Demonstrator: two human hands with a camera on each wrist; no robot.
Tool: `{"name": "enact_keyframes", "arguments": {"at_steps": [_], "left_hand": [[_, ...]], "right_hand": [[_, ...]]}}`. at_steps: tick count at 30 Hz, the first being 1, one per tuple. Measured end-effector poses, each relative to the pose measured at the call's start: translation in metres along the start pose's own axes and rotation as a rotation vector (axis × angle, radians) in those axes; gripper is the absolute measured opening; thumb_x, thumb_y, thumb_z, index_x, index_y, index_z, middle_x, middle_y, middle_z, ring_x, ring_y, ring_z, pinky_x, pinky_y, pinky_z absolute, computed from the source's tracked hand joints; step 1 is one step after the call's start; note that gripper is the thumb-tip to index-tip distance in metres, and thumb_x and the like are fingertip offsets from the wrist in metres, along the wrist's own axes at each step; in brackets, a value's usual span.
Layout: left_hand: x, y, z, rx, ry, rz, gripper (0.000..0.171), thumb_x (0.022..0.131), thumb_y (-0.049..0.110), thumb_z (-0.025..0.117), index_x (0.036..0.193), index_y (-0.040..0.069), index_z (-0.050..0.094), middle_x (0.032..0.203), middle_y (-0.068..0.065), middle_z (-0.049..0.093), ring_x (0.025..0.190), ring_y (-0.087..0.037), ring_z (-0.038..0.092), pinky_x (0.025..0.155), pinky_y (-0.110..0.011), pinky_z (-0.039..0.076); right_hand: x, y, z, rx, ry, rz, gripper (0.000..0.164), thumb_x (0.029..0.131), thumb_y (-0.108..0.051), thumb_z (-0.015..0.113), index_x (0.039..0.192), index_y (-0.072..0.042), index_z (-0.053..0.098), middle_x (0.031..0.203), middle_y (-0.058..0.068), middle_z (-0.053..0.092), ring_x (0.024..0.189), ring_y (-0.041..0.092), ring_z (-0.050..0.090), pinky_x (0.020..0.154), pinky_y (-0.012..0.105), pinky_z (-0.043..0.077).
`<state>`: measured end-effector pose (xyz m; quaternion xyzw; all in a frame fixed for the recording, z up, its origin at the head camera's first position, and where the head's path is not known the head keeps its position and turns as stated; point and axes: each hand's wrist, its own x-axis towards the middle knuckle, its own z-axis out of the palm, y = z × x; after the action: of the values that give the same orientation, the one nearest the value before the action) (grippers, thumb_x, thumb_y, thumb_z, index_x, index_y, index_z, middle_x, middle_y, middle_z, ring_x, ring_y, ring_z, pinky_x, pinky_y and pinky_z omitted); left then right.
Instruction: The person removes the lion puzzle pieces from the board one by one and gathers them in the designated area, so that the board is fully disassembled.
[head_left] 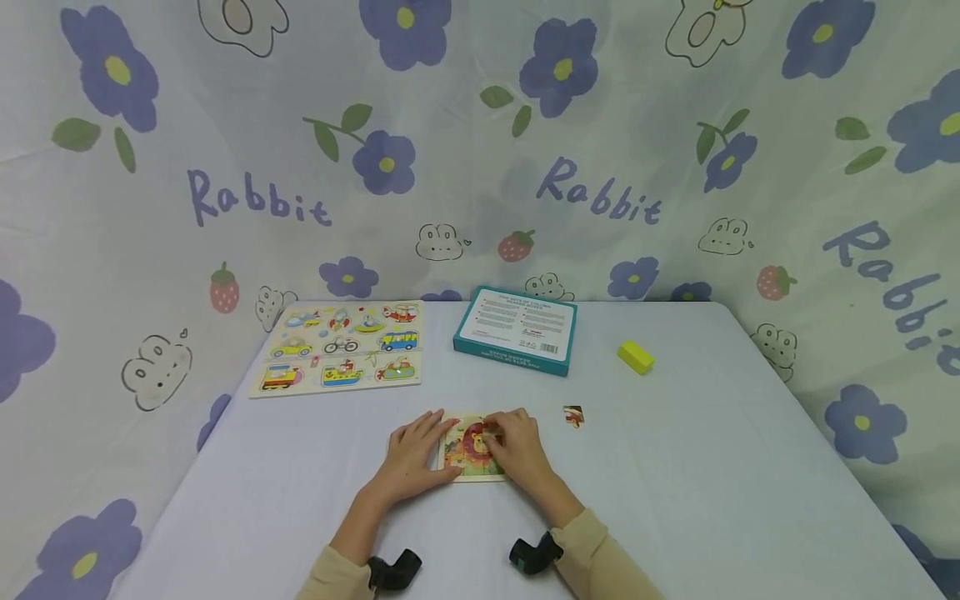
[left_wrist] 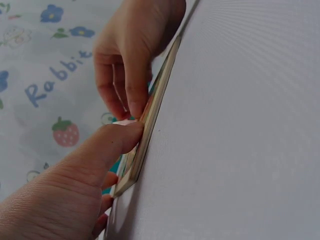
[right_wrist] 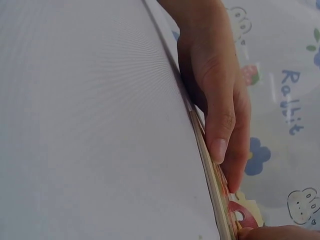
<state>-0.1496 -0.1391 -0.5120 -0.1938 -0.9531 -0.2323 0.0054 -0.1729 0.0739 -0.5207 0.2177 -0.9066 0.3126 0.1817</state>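
Note:
A small wooden jigsaw puzzle [head_left: 474,472] with a lion picture lies on the table in front of me. My left hand [head_left: 411,457] rests along its left side, fingers stretched to the upper corner and thumb at the near edge. Over the right part of the picture, my right hand [head_left: 519,447] pinches a puzzle piece [right_wrist: 246,212] between thumb and fingers. That piece stands tilted up from the board in the right wrist view, red and yellow in colour. Another loose puzzle piece [head_left: 573,416] lies on the table to the right of the board.
At the back left lies a wooden vehicle puzzle board [head_left: 307,373]. A teal-edged box [head_left: 516,325] lies at the back middle, with a yellow block [head_left: 636,357] to its right. A printed curtain [head_left: 465,167] hangs behind the white table [head_left: 712,483].

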Motion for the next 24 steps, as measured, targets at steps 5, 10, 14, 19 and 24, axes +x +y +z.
{"name": "enact_keyframes", "arguments": {"at_steps": [5, 10, 14, 19, 24], "left_hand": [[-0.0002, -0.0007, 0.0004, -0.001, 0.0, -0.001, 0.08, 0.074, 0.062, 0.061, 0.139, 0.019, 0.041, 0.147, -0.003, 0.031, 0.135, -0.024, 0.022, 0.099, -0.052, 0.02], [-0.0002, -0.0016, 0.001, -0.001, 0.002, 0.005, 0.08, 0.074, 0.062, 0.061, 0.139, 0.019, 0.041, 0.147, -0.003, 0.031, 0.135, -0.024, 0.022, 0.1, -0.052, 0.02], [0.0001, -0.002, 0.0016, 0.001, 0.005, 0.008, 0.08, 0.074, 0.062, 0.061, 0.139, 0.019, 0.042, 0.146, -0.004, 0.031, 0.135, -0.024, 0.022, 0.099, -0.052, 0.02], [0.0001, -0.0029, 0.0023, 0.011, 0.003, 0.003, 0.08, 0.074, 0.062, 0.061, 0.139, 0.019, 0.041, 0.147, -0.003, 0.03, 0.135, -0.023, 0.021, 0.1, -0.052, 0.02], [-0.0003, -0.0029, 0.0019, 0.0, 0.007, 0.007, 0.08, 0.074, 0.061, 0.062, 0.139, 0.019, 0.041, 0.147, -0.004, 0.03, 0.135, -0.024, 0.021, 0.1, -0.051, 0.02]], "right_hand": [[0.0009, 0.0006, 0.0007, 0.067, 0.025, 0.01, 0.014, 0.077, -0.013, 0.074, 0.089, -0.013, 0.068, 0.078, -0.006, 0.065, 0.075, 0.01, 0.048, 0.068, 0.03, 0.037], [0.0016, -0.0004, -0.001, 0.146, 0.03, 0.032, 0.011, 0.078, -0.009, 0.073, 0.087, -0.011, 0.069, 0.077, -0.005, 0.065, 0.071, 0.009, 0.048, 0.066, 0.029, 0.037], [0.002, 0.0, -0.0012, 0.162, 0.042, 0.037, 0.009, 0.078, -0.009, 0.072, 0.087, -0.011, 0.069, 0.078, -0.005, 0.066, 0.071, 0.008, 0.048, 0.065, 0.028, 0.039], [0.0022, 0.0009, -0.0009, 0.182, 0.06, 0.072, 0.008, 0.079, -0.009, 0.07, 0.086, -0.013, 0.069, 0.079, -0.007, 0.066, 0.07, 0.007, 0.048, 0.063, 0.026, 0.04], [0.0018, 0.0025, -0.0022, 0.194, 0.072, 0.106, 0.008, 0.08, -0.009, 0.07, 0.086, -0.013, 0.069, 0.079, -0.007, 0.065, 0.072, 0.007, 0.049, 0.064, 0.026, 0.04]]}}
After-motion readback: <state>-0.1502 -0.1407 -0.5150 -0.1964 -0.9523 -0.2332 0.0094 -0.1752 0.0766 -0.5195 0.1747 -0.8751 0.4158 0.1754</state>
